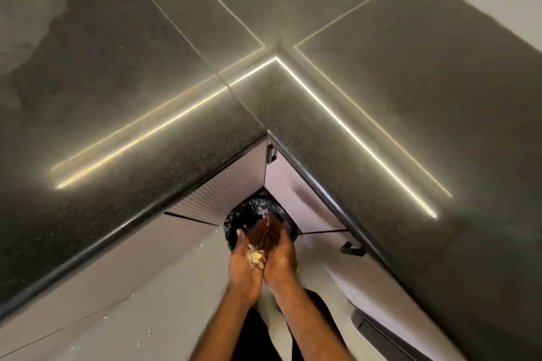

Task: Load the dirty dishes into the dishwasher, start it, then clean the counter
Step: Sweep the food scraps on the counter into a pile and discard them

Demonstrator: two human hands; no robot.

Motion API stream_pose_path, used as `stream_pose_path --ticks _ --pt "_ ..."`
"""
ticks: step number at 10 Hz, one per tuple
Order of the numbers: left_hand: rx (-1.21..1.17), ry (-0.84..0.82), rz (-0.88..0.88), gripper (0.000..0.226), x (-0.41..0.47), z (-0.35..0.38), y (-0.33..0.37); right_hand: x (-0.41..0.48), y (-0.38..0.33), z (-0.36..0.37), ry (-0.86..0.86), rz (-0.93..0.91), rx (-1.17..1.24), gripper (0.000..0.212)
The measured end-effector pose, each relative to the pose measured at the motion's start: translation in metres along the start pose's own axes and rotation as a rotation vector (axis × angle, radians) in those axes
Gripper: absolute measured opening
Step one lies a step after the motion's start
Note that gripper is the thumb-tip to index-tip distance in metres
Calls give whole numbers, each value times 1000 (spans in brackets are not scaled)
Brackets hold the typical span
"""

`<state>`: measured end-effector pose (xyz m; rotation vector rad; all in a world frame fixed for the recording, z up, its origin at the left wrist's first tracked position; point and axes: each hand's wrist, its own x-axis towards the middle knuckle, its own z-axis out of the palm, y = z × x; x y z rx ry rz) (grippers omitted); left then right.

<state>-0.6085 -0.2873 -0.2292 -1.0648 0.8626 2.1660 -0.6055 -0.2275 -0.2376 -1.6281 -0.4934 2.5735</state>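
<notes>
Low down in the corner, under the worktop, my left hand [245, 258] and my right hand [278, 249] are pressed together side by side, palms up, like a little bowl. My fingers are nearly straight and point away from me, and my left thumb sticks out to the side. In the dip between my palms lie some food bits [255, 258], pale and yellow; they are too blurry for me to say what they are. My fingertips are right over the bin [231, 228], which has a shiny black bag [255, 208] in it. The bin sits on the floor, tucked into the corner where two pale cupboard doors [223, 193] meet. A dark handle [352, 251] sticks out from the cupboard on the right, near my right hand. The pale floor [164, 302] on my left has a few small white crumbs [150, 330] on it. Above it all is the dark speckled counter [146, 114], bending around the corner in an L shape, with bright lines of light [140, 141] shining on its top.
</notes>
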Motion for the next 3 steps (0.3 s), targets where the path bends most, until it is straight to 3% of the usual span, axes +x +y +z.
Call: stream_pose_path --ticks 2,3 --pt "-23 102 -6 77 104 -72 -35 115 55 -61 45 31 2 24" --pt "32 86 66 59 134 -84 -45 171 77 -79 -24 31 46 41"
